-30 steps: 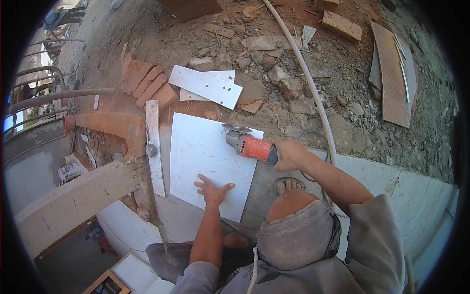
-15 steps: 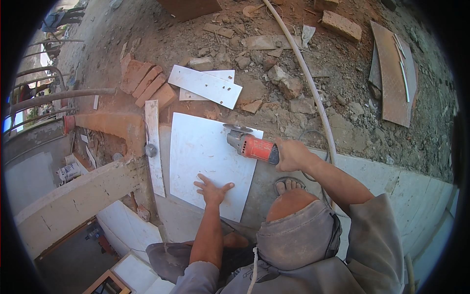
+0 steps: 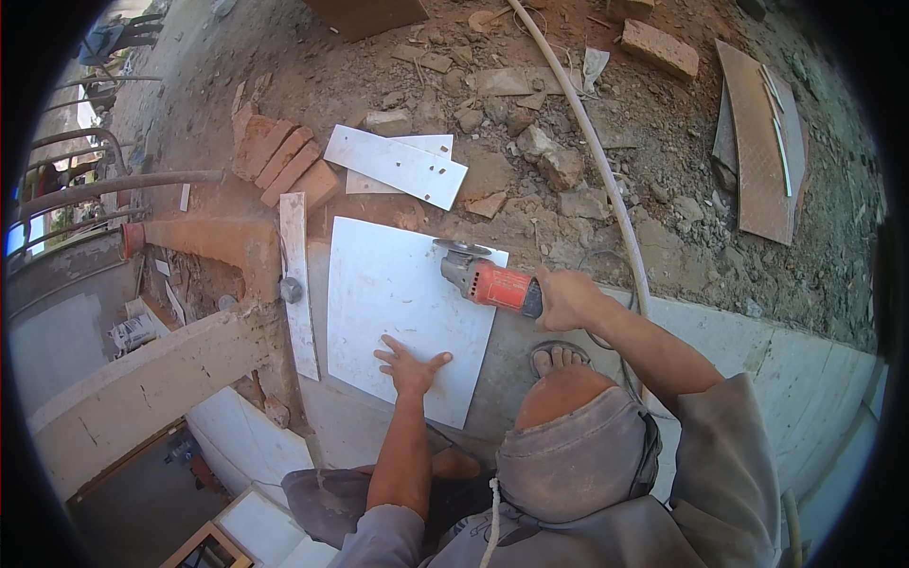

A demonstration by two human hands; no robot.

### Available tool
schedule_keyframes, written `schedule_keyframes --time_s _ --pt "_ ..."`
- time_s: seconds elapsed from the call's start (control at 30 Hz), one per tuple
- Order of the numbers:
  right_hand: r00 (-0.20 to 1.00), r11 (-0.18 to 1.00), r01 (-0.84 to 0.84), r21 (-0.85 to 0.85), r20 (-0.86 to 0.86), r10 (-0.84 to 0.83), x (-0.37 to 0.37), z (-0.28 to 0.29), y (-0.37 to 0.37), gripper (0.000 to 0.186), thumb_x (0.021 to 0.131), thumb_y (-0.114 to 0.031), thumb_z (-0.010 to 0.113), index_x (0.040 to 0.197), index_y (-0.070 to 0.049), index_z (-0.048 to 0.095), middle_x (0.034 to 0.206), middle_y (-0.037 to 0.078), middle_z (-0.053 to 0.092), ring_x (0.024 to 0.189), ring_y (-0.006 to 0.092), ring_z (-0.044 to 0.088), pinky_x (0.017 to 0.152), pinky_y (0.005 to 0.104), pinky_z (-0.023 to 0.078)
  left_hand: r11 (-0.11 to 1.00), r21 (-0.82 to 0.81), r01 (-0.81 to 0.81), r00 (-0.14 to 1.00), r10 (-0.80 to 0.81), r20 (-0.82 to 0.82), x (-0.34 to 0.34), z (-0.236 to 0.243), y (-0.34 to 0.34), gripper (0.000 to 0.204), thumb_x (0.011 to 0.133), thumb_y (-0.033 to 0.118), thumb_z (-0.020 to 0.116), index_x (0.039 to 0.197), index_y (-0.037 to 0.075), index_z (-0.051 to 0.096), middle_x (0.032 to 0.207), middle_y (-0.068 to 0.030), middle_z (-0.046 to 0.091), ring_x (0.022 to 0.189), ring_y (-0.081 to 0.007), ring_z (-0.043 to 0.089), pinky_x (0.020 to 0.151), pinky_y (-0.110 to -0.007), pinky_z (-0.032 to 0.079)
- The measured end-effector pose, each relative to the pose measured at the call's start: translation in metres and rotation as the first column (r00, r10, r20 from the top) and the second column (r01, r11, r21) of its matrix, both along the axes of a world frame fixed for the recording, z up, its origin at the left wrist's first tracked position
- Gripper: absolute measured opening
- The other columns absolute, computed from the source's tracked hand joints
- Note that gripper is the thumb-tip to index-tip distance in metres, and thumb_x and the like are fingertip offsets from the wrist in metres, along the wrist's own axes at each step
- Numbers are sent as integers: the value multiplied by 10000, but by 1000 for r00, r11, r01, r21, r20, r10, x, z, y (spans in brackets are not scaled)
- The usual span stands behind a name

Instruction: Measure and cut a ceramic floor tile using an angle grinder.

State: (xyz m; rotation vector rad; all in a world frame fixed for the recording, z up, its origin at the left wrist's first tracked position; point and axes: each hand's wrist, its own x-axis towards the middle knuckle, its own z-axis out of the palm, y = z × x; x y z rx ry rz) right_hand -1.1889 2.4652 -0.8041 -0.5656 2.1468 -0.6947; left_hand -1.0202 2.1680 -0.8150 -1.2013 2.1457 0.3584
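A large white tile (image 3: 388, 293) lies flat on the concrete ledge in front of me. My left hand (image 3: 411, 367) presses on its near part with the fingers spread. In my right hand (image 3: 568, 299) is a red angle grinder (image 3: 502, 286), gripped by the rear of its body. The grinder's disc (image 3: 463, 249) is at the tile's far right part; whether it touches the surface I cannot tell. A power cord runs from the grinder's rear past my right wrist.
Two white tile strips (image 3: 398, 166) lie beyond the tile, beside stacked bricks (image 3: 284, 156). A narrow board (image 3: 299, 284) lies along the left. A pale hose (image 3: 597, 142) crosses the rubble. Brown tile pieces (image 3: 757, 151) rest at far right. The ledge drops off at lower left.
The grinder and my right hand have shifted very slightly to the right. My left hand stays in place on the tile.
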Motion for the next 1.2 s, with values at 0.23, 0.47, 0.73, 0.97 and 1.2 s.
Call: schedule_keyframes --time_s 0.23,0.47,0.73,0.97,1.2 --pt "1000 1000 4 -1 3 -4 2 -1 2 532 620 -194 691 1047 76 526 798 268 659 781 425 664 725 480 537 1000 -17 24 1000 -23 9 1 -2 0 1477 546 553 891 1515 35 -97 1502 -415 -67 1358 -641 79 1122 -555 284" --pt "1000 1000 4 9 20 -4 0 1 0 526 622 -201 692 1040 75 530 805 266 661 789 427 662 736 478 536 999 -26 31 999 -31 9 3 -5 -3 1483 541 562 889 1514 32 -97 1500 -418 -70 1352 -649 80 1119 -552 290" --pt "1000 1000 -4 -1 14 4 1 0 5 576 606 -232 720 1048 75 516 806 264 657 805 432 655 733 483 533 1000 1 15 1000 -15 -6 2 -4 -1 1497 530 573 888 1514 35 -103 1495 -424 -79 1346 -658 78 1115 -571 282" --pt "1000 1000 -5 1 -11 5 3 -5 8 598 597 -251 726 1042 81 503 774 258 647 778 439 647 717 494 527 1000 -11 23 1000 -23 -6 2 -4 -2 1488 535 559 892 1515 33 -96 1499 -419 -76 1347 -656 76 1124 -561 272" --pt "1000 1000 -1 1 6 1 3 -1 9 565 604 -207 707 1051 86 524 807 271 660 806 431 661 735 476 537 1000 -7 16 1000 -16 -5 0 -2 0 1484 536 545 895 1515 29 -94 1502 -416 -76 1356 -646 71 1127 -558 262"
